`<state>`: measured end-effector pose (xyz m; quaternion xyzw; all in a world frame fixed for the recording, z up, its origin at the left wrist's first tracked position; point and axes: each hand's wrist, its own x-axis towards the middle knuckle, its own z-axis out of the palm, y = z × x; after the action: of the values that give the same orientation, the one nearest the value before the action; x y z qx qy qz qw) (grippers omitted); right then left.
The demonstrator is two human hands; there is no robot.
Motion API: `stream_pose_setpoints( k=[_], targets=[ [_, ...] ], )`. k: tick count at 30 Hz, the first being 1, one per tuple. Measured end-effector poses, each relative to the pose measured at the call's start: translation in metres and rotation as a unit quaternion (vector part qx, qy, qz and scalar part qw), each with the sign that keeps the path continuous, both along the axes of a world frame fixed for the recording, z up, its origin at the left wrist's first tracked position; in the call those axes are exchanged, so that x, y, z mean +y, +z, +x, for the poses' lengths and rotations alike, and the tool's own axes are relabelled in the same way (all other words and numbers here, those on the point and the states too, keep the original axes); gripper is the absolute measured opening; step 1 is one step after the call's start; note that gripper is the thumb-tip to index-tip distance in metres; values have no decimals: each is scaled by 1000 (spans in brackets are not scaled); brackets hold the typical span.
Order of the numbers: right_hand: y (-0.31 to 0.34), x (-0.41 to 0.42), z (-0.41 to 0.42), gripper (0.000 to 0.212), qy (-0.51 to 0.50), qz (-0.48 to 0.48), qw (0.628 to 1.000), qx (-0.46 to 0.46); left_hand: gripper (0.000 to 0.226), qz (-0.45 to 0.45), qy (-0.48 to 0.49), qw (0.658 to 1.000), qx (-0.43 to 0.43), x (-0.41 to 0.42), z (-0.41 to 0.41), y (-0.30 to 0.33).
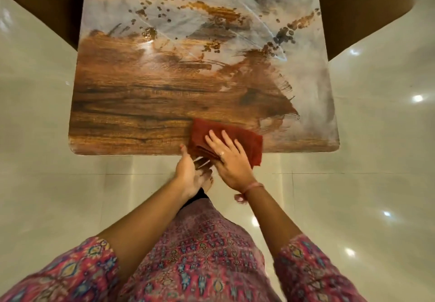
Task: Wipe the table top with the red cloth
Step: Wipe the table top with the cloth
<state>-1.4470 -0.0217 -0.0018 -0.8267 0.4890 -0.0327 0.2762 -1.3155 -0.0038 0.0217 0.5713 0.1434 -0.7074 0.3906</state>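
A folded red cloth (pixel 244 138) lies on the near edge of the wooden table top (pixel 131 104) and hangs slightly over it. My right hand (pixel 229 158) presses flat on the cloth with fingers spread. My left hand (pixel 187 172) is cupped palm-up just below the table's near edge, left of the cloth, with its thumb against the edge. White powdery smears (pixel 235 19) cover the far half and right side of the table. The near left part shows bare wood grain.
Glossy pale floor tiles (pixel 353 184) surround the table on both sides and in front. Dark brown furniture (pixel 364 7) stands at the far right and far left corners. My bare foot (pixel 208 180) is on the floor under the table's near edge.
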Motion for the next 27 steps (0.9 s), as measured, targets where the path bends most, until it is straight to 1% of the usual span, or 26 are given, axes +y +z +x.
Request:
stream_pose_setpoints(
  k=[1, 2, 3, 4, 6, 7, 8, 9, 10, 12, 14, 16, 17, 18, 19, 21, 23, 25, 26, 27],
  targets=[
    [0, -2, -27, 59, -17, -6, 1000, -6, 62, -8, 43, 999, -8, -2, -2, -1],
    [-1, -9, -57, 58, -66, -11, 998, 5, 67, -14, 73, 997, -10, -3, -3, -1],
    [-3, -21, -90, 60, -146, -7, 989, 19, 71, -18, 94, 995, -5, -5, -4, 0],
    [-2, -36, -122, 60, -243, -5, 969, 40, 74, -18, 111, 994, 2, -5, -5, 0],
    [4, -64, -168, 59, -427, 18, 901, 73, 77, -18, 128, 992, 6, -4, -9, 2],
    [7, -74, -170, 59, -481, 33, 872, 86, 78, -16, 130, 991, 0, -3, -11, 3],
    [9, -77, -158, 59, -500, 39, 860, 93, 78, -12, 130, 991, -8, -3, -13, 2],
    [8, -76, -136, 60, -484, 26, 869, 97, 78, -9, 131, 991, -16, -3, -14, 2],
    [6, -71, -108, 62, -439, 0, 894, 90, 78, -6, 134, 991, -20, -5, -16, 2],
    [0, -44, -45, 65, -307, -14, 950, 51, 80, 10, 132, 991, -25, -9, -20, 1],
    [1, -11, 2, 67, -141, 8, 989, 36, 79, 29, 123, 991, -39, -12, -24, 2],
    [2, 4, 7, 65, -15, 18, 999, 24, 76, 36, 136, 989, -48, -15, -27, -1],
    [3, -4, -7, 62, 15, 19, 1000, 3, 76, 33, 146, 988, -41, -16, -28, -2],
    [2, -15, -25, 60, 14, 17, 1000, -16, 78, 26, 154, 987, -32, -16, -27, -2],
    [-2, -30, -49, 58, -18, 7, 1000, -21, 80, 21, 156, 987, -25, -16, -27, -3],
    [-5, -65, -100, 58, -151, -17, 988, -1, 84, 27, 174, 984, -15, -16, -28, -2],
    [-2, -100, -139, 57, -278, -19, 960, 34, 85, 25, 213, 977, -4, -16, -30, 1],
    [1, -121, -142, 57, -372, 3, 925, 79, 85, 20, 222, 975, 3, -16, -41, 3],
    [2, -122, -130, 59, -388, 2, 917, 95, 83, 18, 206, 978, 2, -15, -50, 4],
    [2, -116, -114, 60, -376, -4, 921, 102, 82, 15, 180, 984, 4, -13, -63, 6]
  ],
)
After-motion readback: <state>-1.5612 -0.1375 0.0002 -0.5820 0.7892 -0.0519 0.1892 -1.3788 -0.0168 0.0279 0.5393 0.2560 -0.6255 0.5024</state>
